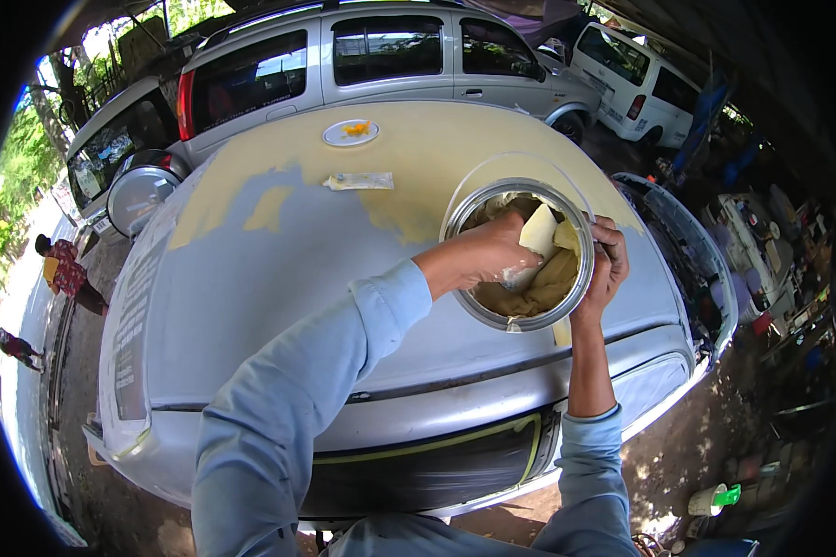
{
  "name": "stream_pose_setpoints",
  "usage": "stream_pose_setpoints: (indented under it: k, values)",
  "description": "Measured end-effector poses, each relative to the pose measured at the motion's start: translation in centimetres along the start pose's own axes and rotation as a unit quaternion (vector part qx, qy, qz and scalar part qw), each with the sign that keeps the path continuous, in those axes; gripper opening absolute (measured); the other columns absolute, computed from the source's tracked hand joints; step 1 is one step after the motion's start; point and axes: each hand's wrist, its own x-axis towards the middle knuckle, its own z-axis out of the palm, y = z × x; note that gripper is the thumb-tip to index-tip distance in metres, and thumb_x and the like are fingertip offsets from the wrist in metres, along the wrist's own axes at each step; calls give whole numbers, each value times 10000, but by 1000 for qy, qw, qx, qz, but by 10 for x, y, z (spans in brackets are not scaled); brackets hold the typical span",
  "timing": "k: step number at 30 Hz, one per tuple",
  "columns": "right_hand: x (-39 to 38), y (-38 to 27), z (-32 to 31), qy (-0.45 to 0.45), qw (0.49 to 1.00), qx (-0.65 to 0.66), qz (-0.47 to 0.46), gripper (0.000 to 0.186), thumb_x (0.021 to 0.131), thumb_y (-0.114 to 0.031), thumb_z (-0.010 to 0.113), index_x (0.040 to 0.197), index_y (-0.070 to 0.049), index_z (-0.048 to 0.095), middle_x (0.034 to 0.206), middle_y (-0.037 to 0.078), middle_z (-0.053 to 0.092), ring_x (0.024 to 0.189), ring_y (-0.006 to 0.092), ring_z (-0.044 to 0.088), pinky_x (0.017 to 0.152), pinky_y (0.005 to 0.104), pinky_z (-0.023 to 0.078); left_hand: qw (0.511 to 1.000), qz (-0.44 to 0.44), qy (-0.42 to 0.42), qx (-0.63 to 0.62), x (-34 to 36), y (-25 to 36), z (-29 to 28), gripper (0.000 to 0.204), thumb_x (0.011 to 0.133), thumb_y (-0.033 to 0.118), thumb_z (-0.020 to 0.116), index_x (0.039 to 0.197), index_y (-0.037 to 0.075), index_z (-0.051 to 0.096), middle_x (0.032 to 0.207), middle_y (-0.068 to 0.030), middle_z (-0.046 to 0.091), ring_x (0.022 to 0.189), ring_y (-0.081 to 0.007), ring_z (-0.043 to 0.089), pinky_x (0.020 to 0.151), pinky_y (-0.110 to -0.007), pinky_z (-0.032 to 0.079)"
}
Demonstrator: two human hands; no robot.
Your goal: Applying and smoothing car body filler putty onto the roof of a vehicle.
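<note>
My left hand (492,249) reaches into the metal can (515,323) of thick tan putty (543,286), closed around a pale flat spreader (541,232) coated with putty; its fingertips are partly hidden. My right hand (604,265) grips the right side of the can, whose wire handle arches above the rim. The can is over a car roof (279,316), grey with pale yellow filler patches. Behind it on the roof lie a small white tube (359,181) and a round white lid (337,132) holding a blob of orange paste.
A silver SUV (251,84) and white van (659,102) stand behind the roof. Two people (65,269) (14,348) are at the far left. Assorted clutter (752,251) lines the right side. A container with a green item (706,501) sits low at right.
</note>
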Motion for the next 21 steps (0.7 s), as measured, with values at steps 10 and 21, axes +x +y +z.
stream_pose_setpoints:
  k: [10,21]
  values:
    - [1,-3,4,-13,1000,18,-11,225,858,27,409,970,45,603,1019,148,616,1011,237,602,938,363,451,993,3,-22,-114,-29,13,-4,485,849,128,666,1217,-123,475,1066,-161,588,974,-167,563,797,-301,466]
    - [7,-9,12,-57,998,34,13,245,849,33,392,970,53,604,1043,152,604,1036,258,604,959,362,445,957,67,-37,-279,-48,-4,-18,600,839,66,688,1351,-35,393,1267,-149,551,1160,-219,550,977,-355,460]
